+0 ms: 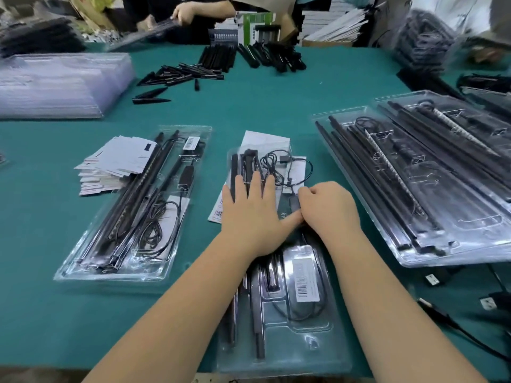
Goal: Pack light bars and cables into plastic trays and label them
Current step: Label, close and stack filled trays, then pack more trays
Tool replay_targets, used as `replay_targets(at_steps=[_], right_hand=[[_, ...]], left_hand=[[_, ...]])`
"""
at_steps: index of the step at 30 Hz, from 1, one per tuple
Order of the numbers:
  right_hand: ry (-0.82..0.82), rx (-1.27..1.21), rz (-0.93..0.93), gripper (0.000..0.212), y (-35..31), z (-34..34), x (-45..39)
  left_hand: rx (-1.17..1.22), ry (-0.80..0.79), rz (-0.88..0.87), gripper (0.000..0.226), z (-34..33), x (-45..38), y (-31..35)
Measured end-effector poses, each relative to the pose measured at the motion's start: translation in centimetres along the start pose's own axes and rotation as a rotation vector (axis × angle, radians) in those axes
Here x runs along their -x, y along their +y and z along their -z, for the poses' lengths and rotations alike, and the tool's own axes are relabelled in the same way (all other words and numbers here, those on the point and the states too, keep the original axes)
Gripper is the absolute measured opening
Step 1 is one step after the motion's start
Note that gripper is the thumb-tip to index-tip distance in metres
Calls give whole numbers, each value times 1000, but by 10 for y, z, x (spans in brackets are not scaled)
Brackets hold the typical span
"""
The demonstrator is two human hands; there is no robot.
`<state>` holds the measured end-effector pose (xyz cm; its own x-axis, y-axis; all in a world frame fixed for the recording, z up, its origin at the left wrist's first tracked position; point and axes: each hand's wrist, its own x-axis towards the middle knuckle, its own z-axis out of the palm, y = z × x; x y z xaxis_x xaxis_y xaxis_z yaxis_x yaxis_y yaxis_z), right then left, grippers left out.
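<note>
Centre tray (279,341) overhangs the surface's (249,106) near edge. Left hand (250,214) flat on its light bars (243,167); right hand (329,210) pinches the cable plug (294,203). Packed trays (116,261) close both sides.

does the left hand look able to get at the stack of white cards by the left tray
Probably yes. The left hand lies flat on the middle tray, holding nothing, and the stack of white cards sits uncovered on the table; only the left tray lies between.
</note>
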<state>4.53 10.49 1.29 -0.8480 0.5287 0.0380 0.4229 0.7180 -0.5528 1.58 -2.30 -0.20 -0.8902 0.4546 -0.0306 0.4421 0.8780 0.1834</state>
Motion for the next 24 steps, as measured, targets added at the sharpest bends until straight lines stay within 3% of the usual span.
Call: replay_targets(at_steps=[6,10,13,18,24], right_hand=[[19,-77,-80,12,-2,-3,-35],[11,-118,-19,26,-7,-9,-44],[30,-154,26,24,-6,-9,-43],[-34,-197,106,24,-2,-6,-45],[-79,155,167,28,-6,-13,-53]], left_hand=[[166,45,-51,98,9,7,-3],[488,251,81,80,17,3,-11],[515,208,213,77,19,2,-16],[610,197,197,77,18,0,-17],[507,185,92,94,18,6,-18]])
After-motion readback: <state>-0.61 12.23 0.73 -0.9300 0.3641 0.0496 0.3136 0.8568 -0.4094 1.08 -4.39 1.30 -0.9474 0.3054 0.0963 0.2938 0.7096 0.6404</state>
